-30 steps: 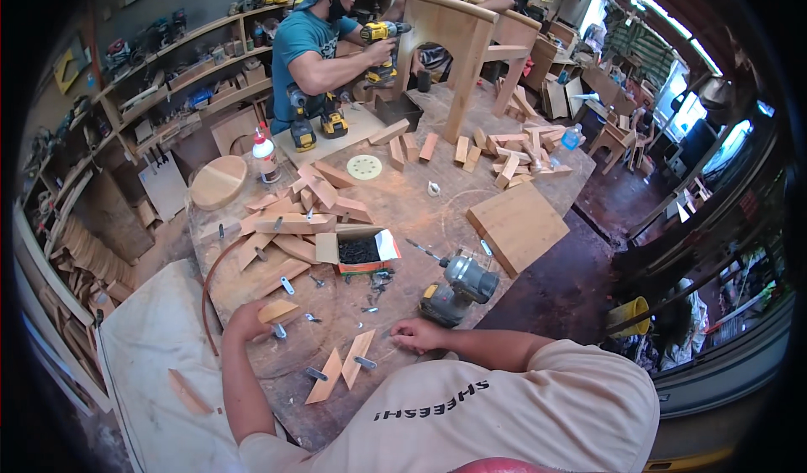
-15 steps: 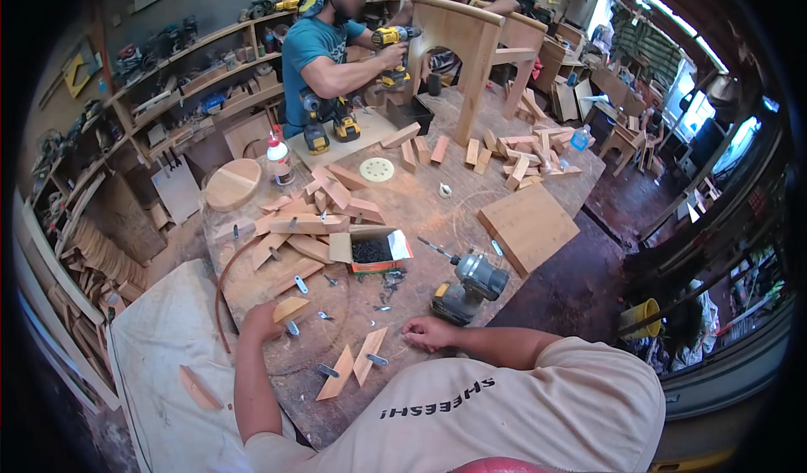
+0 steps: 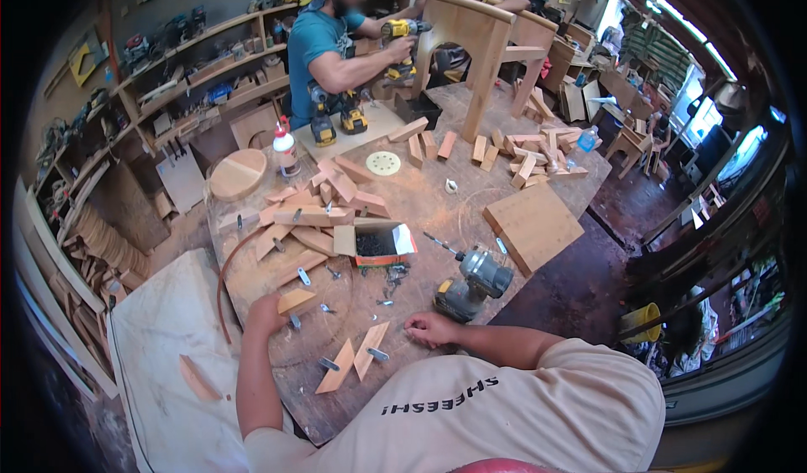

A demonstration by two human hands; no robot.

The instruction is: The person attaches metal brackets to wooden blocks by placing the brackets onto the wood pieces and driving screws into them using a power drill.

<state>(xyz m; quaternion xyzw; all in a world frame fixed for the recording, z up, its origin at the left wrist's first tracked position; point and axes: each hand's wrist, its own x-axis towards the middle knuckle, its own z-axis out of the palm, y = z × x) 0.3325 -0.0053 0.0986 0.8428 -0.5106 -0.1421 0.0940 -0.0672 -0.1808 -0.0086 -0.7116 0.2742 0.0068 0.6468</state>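
Observation:
My left hand (image 3: 266, 316) is closed on a small angled wood block (image 3: 294, 302); a metal plate (image 3: 295, 323) shows at the block's lower edge. Over the tabletop, my right hand (image 3: 431, 330) has its fingers curled together, and whether something small is in them I cannot make out. Just beyond it stands a cordless impact driver (image 3: 481, 276) with a long bit pointing left. Two wood blocks with metal plates, one (image 3: 336, 368) and another (image 3: 371, 351), lie between my arms. An open box of black screws (image 3: 375, 244) sits farther off, with loose screws (image 3: 395, 278) beside it.
A pile of wood blocks (image 3: 324, 194) lies left of centre, near a glue bottle (image 3: 286, 150) and a round board (image 3: 238, 174). A square wood slab (image 3: 533, 228) rests at the table's right edge. Across the table, a co-worker (image 3: 324, 53) holds a yellow drill against a wooden chair frame (image 3: 471, 40).
The whole view has shifted slightly. Both my hands keep nearly the same places on the table, the left one still on the wood block.

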